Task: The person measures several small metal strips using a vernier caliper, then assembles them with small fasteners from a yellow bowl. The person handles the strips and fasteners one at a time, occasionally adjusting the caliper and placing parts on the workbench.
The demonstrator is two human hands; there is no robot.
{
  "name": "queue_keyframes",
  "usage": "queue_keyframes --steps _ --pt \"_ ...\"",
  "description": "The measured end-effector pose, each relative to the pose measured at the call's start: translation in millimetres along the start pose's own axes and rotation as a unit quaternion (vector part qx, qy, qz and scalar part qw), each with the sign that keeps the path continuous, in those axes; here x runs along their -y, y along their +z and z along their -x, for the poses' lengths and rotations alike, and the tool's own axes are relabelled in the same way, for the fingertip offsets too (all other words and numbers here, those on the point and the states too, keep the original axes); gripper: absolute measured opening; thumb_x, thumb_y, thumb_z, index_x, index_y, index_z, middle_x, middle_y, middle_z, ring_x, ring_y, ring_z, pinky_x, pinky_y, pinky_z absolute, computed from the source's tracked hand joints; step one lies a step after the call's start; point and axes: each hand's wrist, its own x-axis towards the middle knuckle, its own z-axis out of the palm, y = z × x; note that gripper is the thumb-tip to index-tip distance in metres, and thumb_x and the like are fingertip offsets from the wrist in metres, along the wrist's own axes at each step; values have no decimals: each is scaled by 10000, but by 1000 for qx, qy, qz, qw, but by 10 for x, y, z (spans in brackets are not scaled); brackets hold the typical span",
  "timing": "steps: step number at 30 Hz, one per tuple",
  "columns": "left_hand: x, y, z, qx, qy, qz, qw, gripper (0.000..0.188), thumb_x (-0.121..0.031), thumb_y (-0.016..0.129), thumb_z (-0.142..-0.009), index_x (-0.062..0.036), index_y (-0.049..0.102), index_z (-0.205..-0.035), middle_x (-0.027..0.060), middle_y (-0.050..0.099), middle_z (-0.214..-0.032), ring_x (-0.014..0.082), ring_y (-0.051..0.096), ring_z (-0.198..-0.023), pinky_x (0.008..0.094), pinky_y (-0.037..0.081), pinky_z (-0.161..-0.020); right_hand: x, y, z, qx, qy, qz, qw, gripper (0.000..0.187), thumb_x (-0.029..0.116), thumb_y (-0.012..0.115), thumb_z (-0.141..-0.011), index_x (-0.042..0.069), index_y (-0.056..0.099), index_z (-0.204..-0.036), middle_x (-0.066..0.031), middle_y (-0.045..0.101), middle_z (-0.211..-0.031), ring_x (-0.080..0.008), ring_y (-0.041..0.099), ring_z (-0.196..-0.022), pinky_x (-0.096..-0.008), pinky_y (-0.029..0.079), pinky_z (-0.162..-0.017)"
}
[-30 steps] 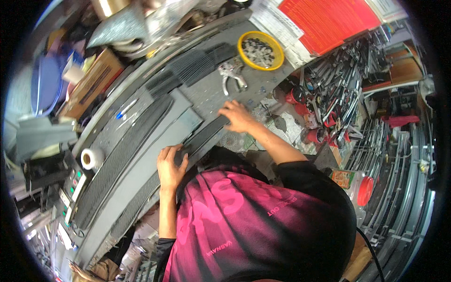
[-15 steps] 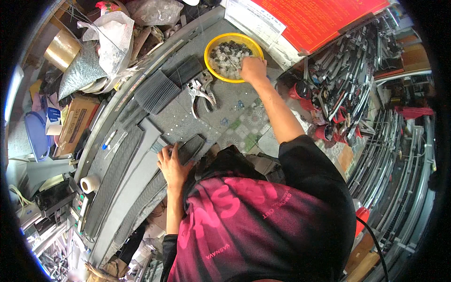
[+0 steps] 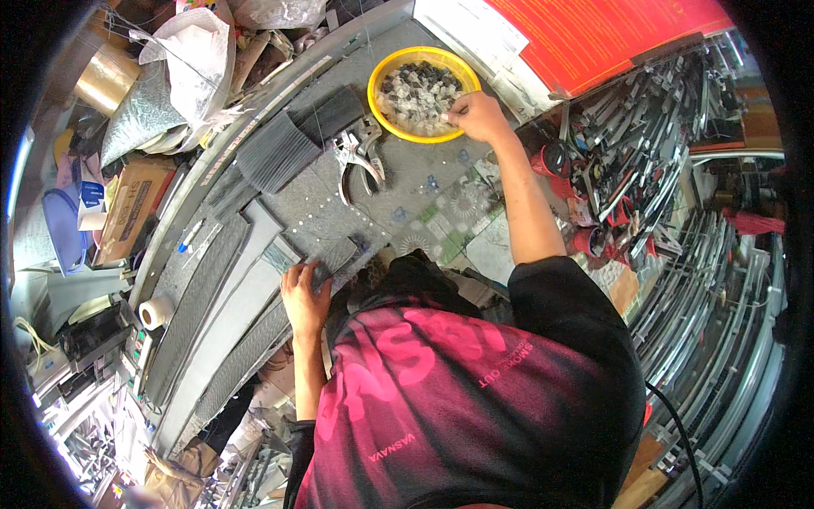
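Observation:
At the top of the bench stands a yellow plastic bowl [image 3: 377,110] filled with small clear and dark plastic pieces. My right hand [image 3: 482,117] reaches over its near right rim, fingers pinched on what looks like a small clear plastic piece [image 3: 446,119]. Lower down, my left hand [image 3: 305,295] has its bent fingers and thumb on the end of a dark grey strip [image 3: 339,254], beside a pale ribbed piece [image 3: 281,254]. Between the hands and the bowl lie metal pliers [image 3: 359,161]. Dark pleated mesh [image 3: 280,156] lies to their left.
Long grey strips [image 3: 199,293] curve along the bench at left, near a marker [image 3: 189,236] and a white roll [image 3: 155,313]. Plastic bags [image 3: 197,64] and a cardboard box [image 3: 136,208] crowd the far left. Many metal profiles [image 3: 712,314] fill the right side.
My right hand has drawn back from inside the bowl to its right rim. My left hand has closed its fingers more over the strip. The view has shifted slightly.

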Motion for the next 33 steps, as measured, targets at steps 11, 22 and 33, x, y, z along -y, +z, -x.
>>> queue_keyframes --steps 11,22,33 --pt "71 147 128 -19 0 5 1000 602 -68 925 -704 -61 738 -1276 157 697 -1167 391 654 -1111 495 538 -1008 489 425 760 184 27 -596 781 192 199 706 -1095 38 722 -1197 -30 741 -987 -71 608 -799 -232 480 -687" --pt "227 95 222 -23 -34 5 999 618 -108 928 -699 -102 735 -1286 127 702 -1187 373 653 -1158 495 522 -1029 1063 1310 1294 362 -93 -421 826 108 99 674 -1084 44 651 -1174 -83 798 -1075 -101 654 -826 -279 531 -756" --pt "400 -97 18 45 -71 85 993 433 -203 910 -826 -9 797 -1196 227 788 -1155 415 751 -1094 468 584 -969 813 1949 2056 370 -201 -137 897 167 89 727 -977 25 664 -1117 -154 771 -969 -361 752 -907 -460 570 -807"
